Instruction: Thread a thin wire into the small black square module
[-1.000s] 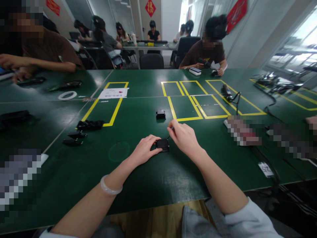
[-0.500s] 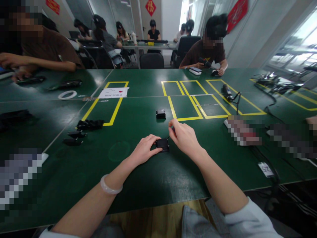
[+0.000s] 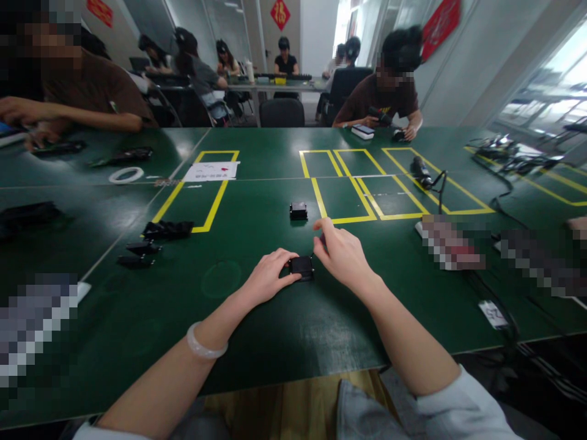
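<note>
A small black rectangular block (image 3: 301,267) with silvery screw-like ends at its corners lies on the green table (image 3: 257,354). My left hand (image 3: 270,275) grips its left side, thumb along the near edge and fingers at the far edge. Beside its right side, my right hand (image 3: 343,253) is curled around a slim dark screwdriver-like tool (image 3: 323,239), mostly hidden by the fingers. The tool's thin tip meets the block's far right corner. A similar black block (image 3: 298,211) sits farther out, touched by neither hand.
More black parts (image 3: 140,252) lie at left, near a black ribbed piece (image 3: 168,229). Yellow tape outlines (image 3: 351,220) mark the table. A white ring (image 3: 126,175) and a paper sheet (image 3: 211,171) lie farther back. Cables (image 3: 498,318) run along the right; other people sit around.
My right hand's fingers have shifted slightly around the tool, with the index finger lifting a little. My left hand and the block keep their places.
</note>
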Demonstrator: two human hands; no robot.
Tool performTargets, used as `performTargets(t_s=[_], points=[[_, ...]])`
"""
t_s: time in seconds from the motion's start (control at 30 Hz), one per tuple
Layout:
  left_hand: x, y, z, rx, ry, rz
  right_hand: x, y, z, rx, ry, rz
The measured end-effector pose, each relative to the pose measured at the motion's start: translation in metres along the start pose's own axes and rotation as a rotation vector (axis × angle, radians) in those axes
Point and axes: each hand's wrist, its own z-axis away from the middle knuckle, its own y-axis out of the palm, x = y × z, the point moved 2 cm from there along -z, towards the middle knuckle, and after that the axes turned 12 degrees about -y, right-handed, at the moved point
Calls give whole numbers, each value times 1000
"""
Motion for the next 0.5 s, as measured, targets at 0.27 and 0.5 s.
performTargets(t_s=[0.27,0.5], points=[[2,0,0,2,-11,-11,0,-1,0,35,0,66],[0,-1,1,9,-17,-11,0,-2,1,28,-7,59]])
